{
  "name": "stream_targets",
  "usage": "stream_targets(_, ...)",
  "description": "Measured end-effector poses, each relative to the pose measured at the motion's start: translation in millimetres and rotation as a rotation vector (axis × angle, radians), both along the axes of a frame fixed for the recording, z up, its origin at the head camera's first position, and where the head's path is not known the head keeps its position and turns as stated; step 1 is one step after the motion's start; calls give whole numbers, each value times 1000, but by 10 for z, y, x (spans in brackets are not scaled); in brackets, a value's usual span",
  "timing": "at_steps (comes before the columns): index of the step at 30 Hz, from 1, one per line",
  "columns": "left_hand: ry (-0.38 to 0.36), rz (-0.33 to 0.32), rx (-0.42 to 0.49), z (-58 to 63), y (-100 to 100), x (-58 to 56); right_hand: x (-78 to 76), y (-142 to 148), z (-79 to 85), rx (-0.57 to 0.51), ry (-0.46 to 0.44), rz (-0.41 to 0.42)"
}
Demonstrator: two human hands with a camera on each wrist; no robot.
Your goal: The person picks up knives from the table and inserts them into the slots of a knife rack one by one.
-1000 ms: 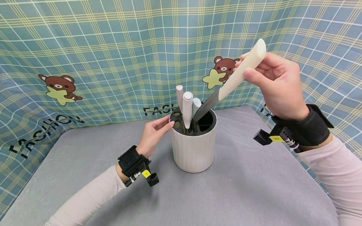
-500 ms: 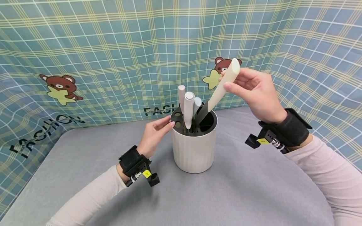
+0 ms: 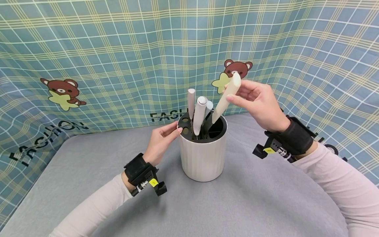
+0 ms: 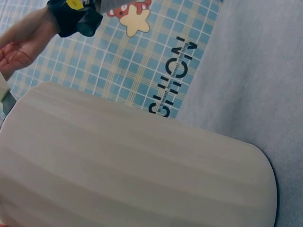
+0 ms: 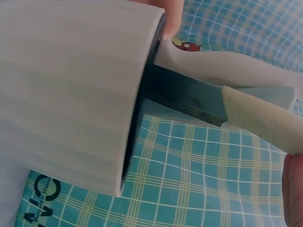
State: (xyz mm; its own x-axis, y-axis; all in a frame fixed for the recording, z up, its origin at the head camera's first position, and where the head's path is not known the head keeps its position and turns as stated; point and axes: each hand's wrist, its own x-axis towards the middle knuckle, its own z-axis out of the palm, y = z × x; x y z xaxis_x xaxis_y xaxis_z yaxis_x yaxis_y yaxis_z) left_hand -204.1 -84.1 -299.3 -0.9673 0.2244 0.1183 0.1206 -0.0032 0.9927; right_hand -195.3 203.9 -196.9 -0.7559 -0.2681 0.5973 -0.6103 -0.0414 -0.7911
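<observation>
A white ribbed knife holder [image 3: 202,161] with a black slotted top stands upright on the grey surface. My left hand [image 3: 160,144] holds its rim at the left, thumb on the edge. In my right hand [image 3: 259,107] is the cream handle of a knife [image 3: 224,100], pinched between thumb and fingers. The knife leans to the right, and its dark blade [image 5: 189,92] runs into the holder's opening; the tip is hidden inside. A pinkish handle [image 3: 191,102], a white handle [image 3: 200,113] and a pale blue handle [image 3: 209,106] stick up from the holder beside it.
The grey cloth-covered surface [image 3: 97,158] spreads around the holder. Behind it and along the sides hangs a blue-green checked curtain [image 3: 130,59] printed with bears. Each wrist wears a black strap with a small camera.
My right hand has moved left and down with the knife. More of the blade is inside the holder, and the handle stands steeper. The left hand stays at the rim.
</observation>
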Motion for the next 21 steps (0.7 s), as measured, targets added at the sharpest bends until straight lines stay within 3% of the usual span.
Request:
stream_targets(9, 20, 2, 1, -24, 3, -8, -27, -17, -153, 97, -62, -50)
stream_targets(21, 27, 6, -7, -32, 4, -7, -56, -52, -278, 194, -80, -73)
